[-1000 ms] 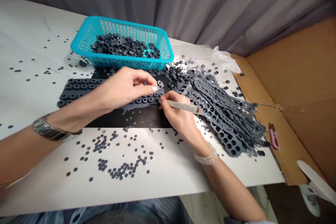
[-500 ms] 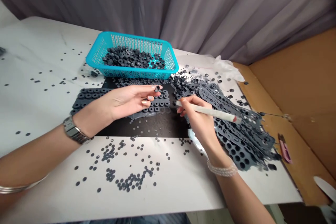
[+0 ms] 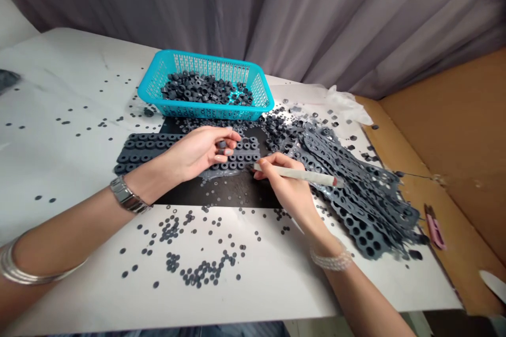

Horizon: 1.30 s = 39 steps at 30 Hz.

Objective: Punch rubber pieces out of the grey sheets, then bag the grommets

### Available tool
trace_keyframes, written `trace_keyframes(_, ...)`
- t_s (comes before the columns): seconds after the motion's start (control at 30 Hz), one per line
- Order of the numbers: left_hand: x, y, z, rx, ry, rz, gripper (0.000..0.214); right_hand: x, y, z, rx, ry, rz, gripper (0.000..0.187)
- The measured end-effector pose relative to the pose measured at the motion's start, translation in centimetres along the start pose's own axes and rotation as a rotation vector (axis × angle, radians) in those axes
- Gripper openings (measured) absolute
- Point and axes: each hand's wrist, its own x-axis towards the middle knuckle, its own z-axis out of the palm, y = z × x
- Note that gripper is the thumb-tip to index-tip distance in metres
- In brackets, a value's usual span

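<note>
My left hand point(image 3: 197, 152) hovers over a dark rubber sheet of moulded rings point(image 3: 144, 145), its fingers curled about a small black rubber bushing point(image 3: 222, 145). In my right hand point(image 3: 286, 179) is a slim off-white, pen-like tool point(image 3: 308, 174) with a reddish rear end. Its dark tip points left, close to the sheet's lower right corner; whether it touches cannot be made out. The sheet lies on a black mat point(image 3: 237, 195), and part of it is hidden beneath my left hand and forearm.
Behind the mat stands a blue basket point(image 3: 205, 110) holding many loose bushings. Punched rubber sheets point(image 3: 363, 200) are heaped at the right. Small black discs point(image 3: 201, 272) litter the white table point(image 3: 98, 295). Pink-handled snips point(image 3: 435, 229) lie on the brown board at the right.
The bushing has gone from my left fingertips to lower between the fingers. My right hand and the tool have moved left, towards the sheet's corner. The view has shifted slightly.
</note>
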Motion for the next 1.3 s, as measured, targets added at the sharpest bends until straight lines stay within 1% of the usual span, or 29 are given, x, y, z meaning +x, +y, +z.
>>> trace_keyframes(0.07, -0.1, -0.3, 0.1, 0.461, 0.047, 0.143, 0.017, 0.0, 0.2, 0.2, -0.052, -0.015, -0.013, 0.026)
trace_keyframes(0.13, -0.3, -0.6, 0.1, 0.923, 0.045, 0.307, 0.02, 0.0, 0.4, 0.4, -0.087, -0.028, -0.029, 0.027)
trace_keyframes(0.2, -0.5, -1.1, 0.1, 1.25, 0.012, 0.474, 0.021, 0.0, 0.5, 0.6, -0.104, -0.032, -0.043, 0.028)
trace_keyframes(0.23, -0.5, -1.4, 0.1, 1.352, -0.006, 0.537, 0.023, 0.0, 0.6, 0.7, -0.108, -0.032, -0.047, 0.028)
trace_keyframes(0.3, -0.6, -1.9, 0.1, 1.476, -0.031, 0.611, 0.027, 0.1, 0.5, 0.8, -0.115, -0.025, -0.054, 0.027)
trace_keyframes(0.37, -0.6, -2.3, 0.3, 1.545, -0.043, 0.638, 0.028, 0.0, 0.4, 0.9, -0.141, -0.01, -0.056, 0.025)
trace_keyframes(0.47, -0.7, -2.6, 0.6, 1.594, -0.055, 0.669, 0.024, -0.1, 0.2, 0.9, -0.192, 0.008, -0.062, 0.024)
trace_keyframes(0.6, -0.7, -2.9, 0.8, 1.589, -0.056, 0.662, 0.019, -0.3, 0.1, 1.0, -0.221, 0.008, -0.098, 0.025)
trace_keyframes(0.77, -0.4, -3.8, 0.7, 1.456, -0.023, 0.614, 0.009, -0.9, -0.1, 1.5, -0.302, 0.006, -0.164, 0.026)
trace_keyframes(0.87, 0.0, -4.5, 0.8, 1.411, -0.02, 0.607, 0.011, -1.1, -0.4, 1.8, -0.369, 0.001, -0.201, 0.026)
trace_keyframes(0.93, 0.1, -4.5, 0.8, 1.369, -0.03, 0.612, 0.014, -1.1, -0.4, 1.9, -0.391, -0.008, -0.205, 0.026)
trace_keyframes(1.0, -0.1, -3.9, 0.8, 1.316, -0.064, 0.614, 0.015, -1.0, -0.4, 1.8, -0.376, -0.006, -0.191, 0.026)
trace_keyframes(1.1, -1.1, -1.8, 1.0, 1.203, -0.083, 0.571, 0.016, -0.8, -0.2, 1.6, -0.325, 0.003, -0.16, 0.026)
trace_keyframes(1.17, -1.8, 0.0, 1.0, 1.032, -0.036, 0.468, 0.013, -0.6, 0.0, 1.5, -0.292, 0.009, -0.151, 0.025)
trace_keyframes(1.2, -2.1, 0.7, 0.9, 0.888, -0.011, 0.405, 0.011, -0.5, 0.1, 1.5, -0.273, 0.007, -0.143, 0.025)
trace_keyframes(1.23, -2.2, 1.4, 0.7, 0.706, 0.012, 0.354, 0.009, -0.3, 0.2, 1.4, -0.247, 0.005, -0.132, 0.025)
trace_keyframes(1.3, -1.8, 2.0, 0.1, 0.32, 0.011, 0.231, 0.007, -0.1, 0.3, 1.2, -0.172, 0.006, -0.101, 0.025)
